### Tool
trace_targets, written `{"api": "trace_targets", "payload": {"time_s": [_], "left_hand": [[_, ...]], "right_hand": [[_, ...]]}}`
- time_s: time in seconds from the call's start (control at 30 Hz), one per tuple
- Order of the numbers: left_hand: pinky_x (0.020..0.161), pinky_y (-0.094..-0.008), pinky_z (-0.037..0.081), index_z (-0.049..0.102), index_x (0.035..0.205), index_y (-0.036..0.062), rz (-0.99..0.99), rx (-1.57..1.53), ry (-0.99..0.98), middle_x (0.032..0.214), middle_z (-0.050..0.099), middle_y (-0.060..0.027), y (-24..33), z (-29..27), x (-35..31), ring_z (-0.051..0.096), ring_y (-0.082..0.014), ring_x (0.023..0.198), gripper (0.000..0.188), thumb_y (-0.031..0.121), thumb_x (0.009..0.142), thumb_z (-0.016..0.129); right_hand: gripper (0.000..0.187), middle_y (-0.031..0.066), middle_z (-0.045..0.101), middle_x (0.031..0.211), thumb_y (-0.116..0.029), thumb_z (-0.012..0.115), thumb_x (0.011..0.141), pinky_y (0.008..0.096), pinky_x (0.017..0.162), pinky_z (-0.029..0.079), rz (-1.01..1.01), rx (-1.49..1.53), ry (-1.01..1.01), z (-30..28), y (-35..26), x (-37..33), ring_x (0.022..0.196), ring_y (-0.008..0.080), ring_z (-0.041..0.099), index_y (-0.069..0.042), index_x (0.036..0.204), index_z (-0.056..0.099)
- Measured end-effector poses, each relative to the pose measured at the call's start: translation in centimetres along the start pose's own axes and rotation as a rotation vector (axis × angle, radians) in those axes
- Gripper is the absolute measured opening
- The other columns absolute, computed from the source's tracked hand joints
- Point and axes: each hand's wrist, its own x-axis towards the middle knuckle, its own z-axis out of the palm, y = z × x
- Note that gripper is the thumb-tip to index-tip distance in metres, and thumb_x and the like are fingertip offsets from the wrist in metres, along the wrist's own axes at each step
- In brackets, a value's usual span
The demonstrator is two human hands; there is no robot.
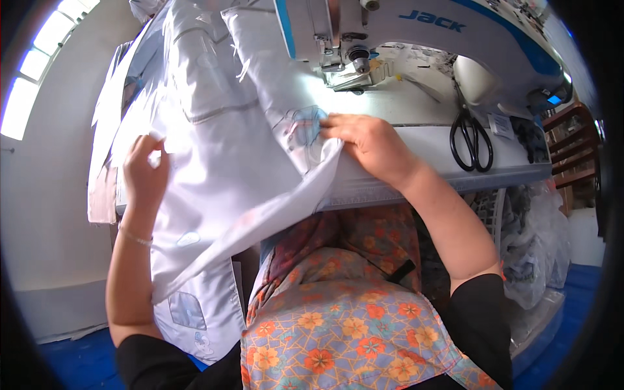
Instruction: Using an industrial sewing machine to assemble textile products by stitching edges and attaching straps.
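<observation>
White fabric (195, 169) with small printed motifs spreads over the sewing table and hangs down across its front edge on my left. My right hand (374, 143) is closed on the fabric's edge, thumb and fingers pinching it beside a blue printed figure. From that grip a folded strip of the cloth slants down toward my left forearm. My left hand (144, 170) is raised above the left part of the cloth, its fingers curled into a ring; what they hold, if anything, cannot be made out. Just beyond my right hand is the sewing machine's lit needle area (354, 78).
The white and blue sewing machine (416, 29) spans the far side. Black-handled scissors (472, 133) lie at the table's right, with tweezers (421, 88) behind. A clear plastic bag (536, 240) hangs below on the right, near a brown wooden chair (575, 140).
</observation>
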Motion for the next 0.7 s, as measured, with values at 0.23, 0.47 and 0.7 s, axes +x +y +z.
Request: {"api": "trace_targets", "payload": {"time_s": [0.23, 0.47, 0.7], "left_hand": [[0.081, -0.0265, 0.049, 0.063, 0.118, -0.0049, -0.845, -0.517, -0.207, 0.103, 0.066, -0.0086, -9.4, -2.3, -5.0, 0.061, -0.0122, 0.091, 0.055, 0.045, 0.094, 0.067], [0.072, -0.0266, 0.055, 0.067, 0.115, -0.0042, -0.834, -0.929, -0.379, 0.096, 0.07, -0.0107, -8.2, -3.1, -0.8, 0.066, -0.0131, 0.078, 0.043, 0.035, 0.098, 0.062], [0.077, -0.0312, 0.054, 0.064, 0.119, -0.0044, -0.689, -0.77, -0.42, 0.101, 0.068, -0.0136, -4.2, -12.1, -10.1, 0.065, -0.02, 0.085, 0.043, 0.031, 0.095, 0.063]], "right_hand": [[0.034, 0.0181, 0.067, 0.121, -0.001, 0.065, 0.076, 0.0412, 0.104, 0.047, -0.18, -0.227, -0.189, -1.4, -5.8, 1.6, 0.114, 0.0347, 0.062, 0.0, 0.11, 0.069], [0.022, 0.0099, 0.067, 0.087, -0.01, 0.063, 0.074, 0.035, 0.067, 0.053, -0.348, -0.218, -0.327, 3.0, -15.9, 0.6, 0.076, 0.0255, 0.067, -0.003, 0.095, 0.065], [0.024, 0.0105, 0.069, 0.098, -0.013, 0.064, 0.077, 0.0364, 0.082, 0.057, -0.393, -0.239, 0.058, 2.1, -17.2, -4.3, 0.086, 0.023, 0.068, -0.003, 0.098, 0.067]]}}
